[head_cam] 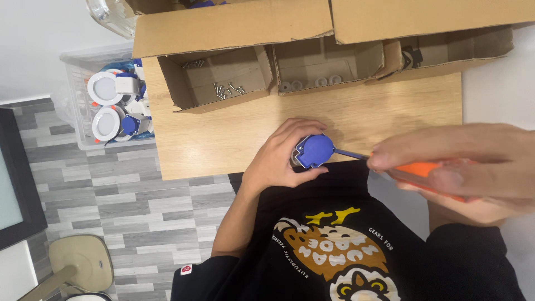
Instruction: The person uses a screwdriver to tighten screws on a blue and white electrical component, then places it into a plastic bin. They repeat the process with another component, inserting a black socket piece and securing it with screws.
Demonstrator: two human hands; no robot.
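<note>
I see a bare strip of the pale wooden worktop (234,131) between its near edge and the row of open brown cardboard boxes (223,78) — a hand can slide across there. The boxes wall off the far side. To the left, off the edge, a clear plastic bin of round white fittings (106,106) stands on the floor — that blocks a low pass.

Three open brown cardboard boxes (267,61) are lying side by side along the tabletop's (223,145) far edge; a clear plastic bin (75,120) is sitting left, on the floor.
</note>
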